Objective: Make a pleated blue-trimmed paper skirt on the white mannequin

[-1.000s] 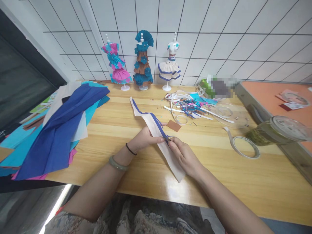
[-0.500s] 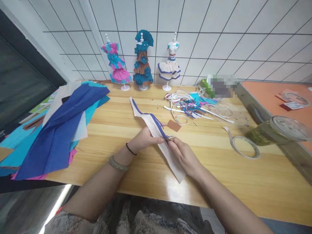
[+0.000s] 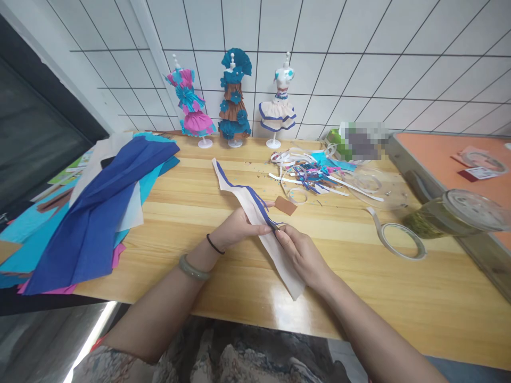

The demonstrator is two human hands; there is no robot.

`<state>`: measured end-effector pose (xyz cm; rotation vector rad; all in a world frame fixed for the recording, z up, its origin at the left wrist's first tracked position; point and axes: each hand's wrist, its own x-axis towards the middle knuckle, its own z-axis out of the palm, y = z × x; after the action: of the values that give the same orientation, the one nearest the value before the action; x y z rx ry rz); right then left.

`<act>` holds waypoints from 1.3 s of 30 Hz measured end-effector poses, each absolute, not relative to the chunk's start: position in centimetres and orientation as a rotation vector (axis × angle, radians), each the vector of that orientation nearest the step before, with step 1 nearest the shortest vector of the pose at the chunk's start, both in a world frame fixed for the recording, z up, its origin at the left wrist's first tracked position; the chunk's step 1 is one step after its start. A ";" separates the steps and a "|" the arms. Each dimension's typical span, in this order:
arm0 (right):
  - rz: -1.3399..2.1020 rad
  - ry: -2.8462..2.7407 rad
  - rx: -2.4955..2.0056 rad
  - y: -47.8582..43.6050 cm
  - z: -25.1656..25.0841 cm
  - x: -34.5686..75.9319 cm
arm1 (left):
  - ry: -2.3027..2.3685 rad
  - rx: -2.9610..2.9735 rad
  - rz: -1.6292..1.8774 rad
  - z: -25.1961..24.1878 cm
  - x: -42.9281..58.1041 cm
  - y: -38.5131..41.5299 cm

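A long cream crepe paper strip [image 3: 275,255] with a dark blue edge runs slantwise above the table in front of me. My left hand [image 3: 239,226] is closed on its middle, thumb on top and fingers underneath. Close to that thumb, my right hand [image 3: 297,250] pinches the blue edge. Something narrow and dark shows at the right fingertips, too small and hidden to make out. Thin blue slivers [image 3: 276,223] stick out beside the fingertips. A small brown card [image 3: 285,205] lies just beyond the hands.
Three dressed mini mannequins [image 3: 235,101] stand along the tiled wall. Coloured crepe paper sheets [image 3: 99,207] are piled at left. Paper scraps [image 3: 311,173] lie at back right, near a tape roll [image 3: 403,242] and a tilted clear jar [image 3: 435,215]. An orange-topped table [image 3: 439,154] adjoins at right.
Both hands keep almost the same grip and place on the strip. The right fingertips have shifted very slightly along the blue edge.
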<state>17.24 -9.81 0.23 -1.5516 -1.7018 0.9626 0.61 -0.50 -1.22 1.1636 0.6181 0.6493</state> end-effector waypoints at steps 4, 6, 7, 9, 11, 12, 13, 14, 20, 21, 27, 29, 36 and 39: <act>0.965 -1.692 -1.542 -9.8 0.2 17.3 | 0.627 1.147 0.649 -1.0 0.7 -0.7; 0.961 -1.682 -1.553 -9.8 0.3 17.3 | 0.635 1.142 0.649 -0.9 0.7 -0.7; 0.958 -1.677 -1.563 -9.8 0.3 17.3 | 0.636 1.142 0.650 -0.9 0.7 -0.7; 0.949 -1.670 -1.582 -9.8 0.2 17.3 | 0.633 1.146 0.647 -0.9 0.8 -0.7; 0.942 -1.663 -1.581 -9.8 0.2 17.3 | 0.631 1.147 0.639 -1.0 0.7 -0.7; 0.944 -1.656 -1.571 -9.8 0.2 17.2 | 0.626 1.144 0.633 -1.0 0.7 -0.7; 0.946 -1.642 -1.558 -9.8 0.2 17.2 | 0.620 1.139 0.629 -1.0 0.7 -0.7; 0.945 -1.616 -1.544 -9.7 0.1 17.3 | 0.613 1.134 0.627 -1.0 0.7 -0.7; 1.066 -1.257 -1.460 -9.4 0.3 17.5 | 0.633 1.158 0.635 -0.9 0.7 -0.6; 1.118 -1.224 -1.454 -9.3 0.4 17.5 | 0.637 1.151 0.642 -0.9 0.7 -0.7; 1.251 -1.216 -1.545 -9.4 0.9 17.6 | 0.679 1.035 0.760 -0.9 1.1 -0.7; 1.269 -1.228 -1.544 -9.4 0.8 17.7 | 0.720 0.948 0.810 -0.8 1.1 -0.4; 1.261 -1.399 -1.556 -9.6 0.9 18.1 | 0.946 0.743 0.802 -0.3 -0.3 1.4; 1.298 -1.521 -1.541 -9.9 1.3 18.1 | 0.938 0.708 0.860 -0.5 -0.7 2.0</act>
<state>18.05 -9.89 1.28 -1.5409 -1.5208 1.2976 -0.70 2.01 -0.45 0.7084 0.9377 0.8603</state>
